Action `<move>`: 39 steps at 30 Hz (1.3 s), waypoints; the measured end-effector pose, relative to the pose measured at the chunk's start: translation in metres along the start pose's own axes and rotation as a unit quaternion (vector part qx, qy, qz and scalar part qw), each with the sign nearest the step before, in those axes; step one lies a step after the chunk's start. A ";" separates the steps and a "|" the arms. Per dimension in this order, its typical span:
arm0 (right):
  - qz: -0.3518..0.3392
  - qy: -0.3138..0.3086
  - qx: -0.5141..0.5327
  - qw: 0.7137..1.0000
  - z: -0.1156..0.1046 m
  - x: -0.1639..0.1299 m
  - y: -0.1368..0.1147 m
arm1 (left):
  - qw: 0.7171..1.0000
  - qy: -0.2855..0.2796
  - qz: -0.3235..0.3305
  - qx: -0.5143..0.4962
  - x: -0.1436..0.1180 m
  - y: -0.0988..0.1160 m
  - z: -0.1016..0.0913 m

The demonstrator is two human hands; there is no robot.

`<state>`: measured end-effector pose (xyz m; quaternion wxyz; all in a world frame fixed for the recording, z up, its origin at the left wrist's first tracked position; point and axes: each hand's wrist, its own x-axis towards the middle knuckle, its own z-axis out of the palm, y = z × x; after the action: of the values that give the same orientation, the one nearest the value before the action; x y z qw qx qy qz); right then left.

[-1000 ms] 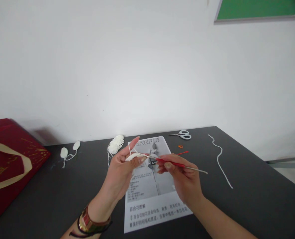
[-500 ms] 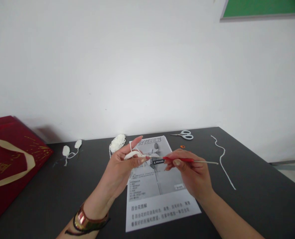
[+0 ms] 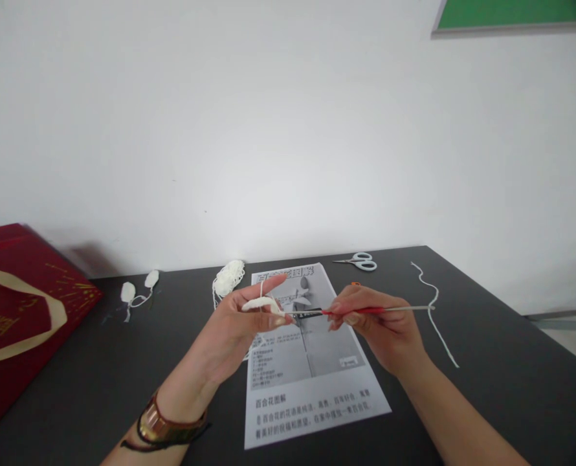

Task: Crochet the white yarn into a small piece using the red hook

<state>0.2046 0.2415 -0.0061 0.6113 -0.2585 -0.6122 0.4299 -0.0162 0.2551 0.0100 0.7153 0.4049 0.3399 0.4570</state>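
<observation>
My left hand pinches a small white crocheted piece between thumb and fingers, with white yarn looped over the raised forefinger. A red-handled crochet hook lies level in my right hand, its metal tip pointing left into the white piece. Both hands hover above a printed instruction sheet on the dark table. The yarn trails back to a small white yarn ball near the wall.
A red gift bag lies at the table's left. Two small white crocheted pieces sit at the back left. Scissors, a small orange marker and a loose white yarn strand lie at the back right.
My right hand has shifted to the right and levelled the hook. The left hand has kept its hold on the white piece, moving only slightly.
</observation>
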 end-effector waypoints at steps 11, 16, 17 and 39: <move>0.215 0.102 0.250 0.939 0.004 0.006 0.011 | 0.981 0.041 0.137 0.131 0.001 -0.011 0.011; 0.312 0.142 0.368 0.864 0.013 0.003 0.023 | 0.921 0.083 0.307 0.227 0.007 -0.029 0.016; 0.322 0.146 0.374 0.857 0.015 0.002 0.025 | 0.916 0.083 0.316 0.234 0.008 -0.033 0.016; -0.258 -0.050 -0.280 0.924 0.013 -0.017 0.030 | 0.986 0.059 0.016 -0.156 0.012 -0.032 0.019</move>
<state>0.1881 0.2393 -0.0393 0.5721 -0.2303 -0.7830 0.0814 0.0168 0.2531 -0.0116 0.7410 0.2661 0.2996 0.5388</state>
